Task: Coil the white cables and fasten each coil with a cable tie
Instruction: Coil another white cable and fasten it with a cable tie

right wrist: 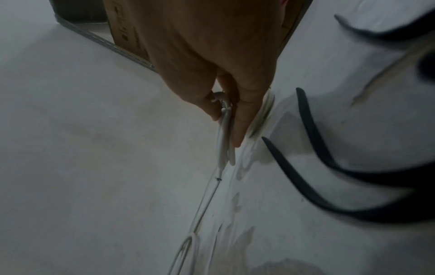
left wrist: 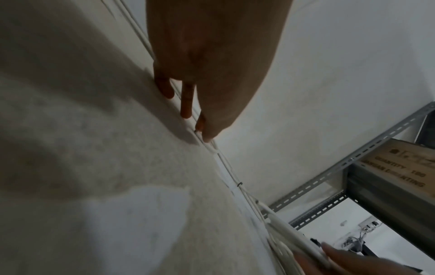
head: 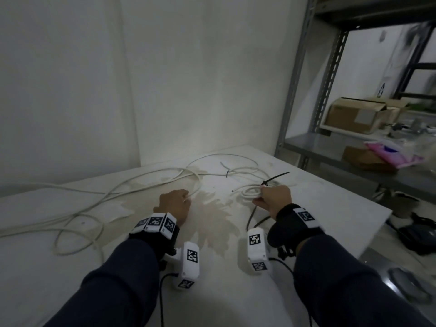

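Note:
On the white table [head: 330, 208] my right hand [head: 273, 199] grips a small coil of white cable [head: 250, 192]. A black cable tie [head: 274, 178] sticks up from the coil just beyond the knuckles. In the right wrist view thumb and fingers [right wrist: 242, 121] pinch the coil's strands [right wrist: 223, 145]. My left hand [head: 175, 204] is down on the table, left of the coil. Its thumb and forefinger [left wrist: 202, 130] pinch a loose white cable [left wrist: 226, 167]. More loose white cable [head: 94, 201] sprawls over the left of the table. A bundle with a small black tie [head: 227, 173] lies farther back.
A grey metal shelf [head: 304, 90] stands right of the table, with cardboard boxes [head: 354, 116] and a pink bag [head: 391, 154] on it. A wall closes off the back. A brownish stain [head: 212, 213] marks the table between my hands. Black cords [right wrist: 317, 148] lie by my right wrist.

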`<state>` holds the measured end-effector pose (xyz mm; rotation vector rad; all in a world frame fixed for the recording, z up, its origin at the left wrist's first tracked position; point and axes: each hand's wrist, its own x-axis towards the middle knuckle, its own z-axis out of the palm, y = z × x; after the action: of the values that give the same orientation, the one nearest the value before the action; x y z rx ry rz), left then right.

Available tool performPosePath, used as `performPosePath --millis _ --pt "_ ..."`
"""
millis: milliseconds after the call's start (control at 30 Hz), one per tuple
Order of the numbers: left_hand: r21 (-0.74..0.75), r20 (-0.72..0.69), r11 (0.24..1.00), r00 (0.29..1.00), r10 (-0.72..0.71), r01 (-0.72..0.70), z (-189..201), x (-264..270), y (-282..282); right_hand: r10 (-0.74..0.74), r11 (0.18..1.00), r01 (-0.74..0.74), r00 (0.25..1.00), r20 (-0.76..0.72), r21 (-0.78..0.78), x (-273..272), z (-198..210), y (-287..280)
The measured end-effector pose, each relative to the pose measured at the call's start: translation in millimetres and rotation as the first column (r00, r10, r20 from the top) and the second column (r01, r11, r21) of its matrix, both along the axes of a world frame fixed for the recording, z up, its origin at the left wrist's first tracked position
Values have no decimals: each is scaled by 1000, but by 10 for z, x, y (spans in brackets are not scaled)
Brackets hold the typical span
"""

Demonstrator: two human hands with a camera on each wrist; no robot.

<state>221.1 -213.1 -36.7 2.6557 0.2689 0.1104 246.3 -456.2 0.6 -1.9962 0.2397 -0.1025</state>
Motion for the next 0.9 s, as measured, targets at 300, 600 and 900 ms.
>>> performPosePath --millis 300,600,900 --pt "-114 114 992 992 61 -48 92 -76 -116 -134 980 131 991 -12 -152 169 53 193" --pt "-628 333 697 929 -162 347 317 -494 -70 375 763 -293 927 -26 576 -224 212 946" --pt "-972 73 -205 973 217 119 782 -928 515 753 658 -752 658 -9 26 -653 450 1038"
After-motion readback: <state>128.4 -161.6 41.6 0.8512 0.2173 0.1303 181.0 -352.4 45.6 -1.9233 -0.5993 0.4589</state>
